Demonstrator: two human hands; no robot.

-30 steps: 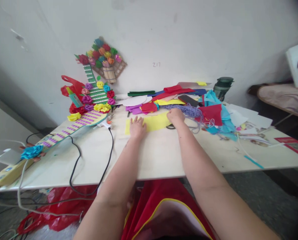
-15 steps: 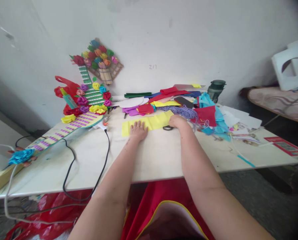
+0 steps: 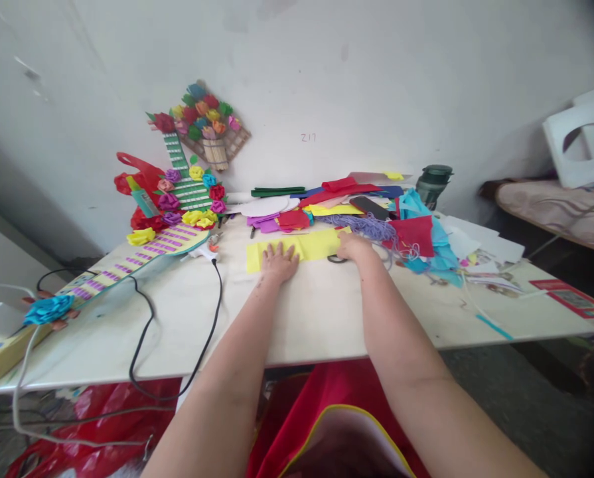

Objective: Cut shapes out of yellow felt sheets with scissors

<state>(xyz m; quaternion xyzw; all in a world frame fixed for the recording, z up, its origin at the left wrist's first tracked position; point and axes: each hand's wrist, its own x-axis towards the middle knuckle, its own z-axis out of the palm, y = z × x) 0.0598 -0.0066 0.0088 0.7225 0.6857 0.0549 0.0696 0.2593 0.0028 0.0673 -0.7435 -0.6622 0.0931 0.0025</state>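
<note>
A strip of yellow crepe paper (image 3: 321, 244) lies across the table before me, with faint fold creases in it. My left hand (image 3: 279, 263) rests flat on its left part, fingers spread. At the strip's right end is my right hand (image 3: 352, 246), fingers curled and closed on the paper edge; the fingertips are partly hidden. Just below that hand the dark handle of what looks like scissors (image 3: 336, 259) shows; the rest of it is out of sight under the paper or hand.
Left are a glue gun (image 3: 204, 251) with a black cord, a striped guitar-shaped panel (image 3: 142, 255) with paper flowers, and a power strip (image 3: 8, 355). Behind the paper lie coloured sheets (image 3: 291, 219), purple yarn (image 3: 364, 226) and a phone (image 3: 369, 206). A dark bottle (image 3: 433, 186) stands back right.
The right part of the yellow paper lies flatter and lower than before. Both hands stay in nearly the same places on it. The whole view has shifted slightly.
</note>
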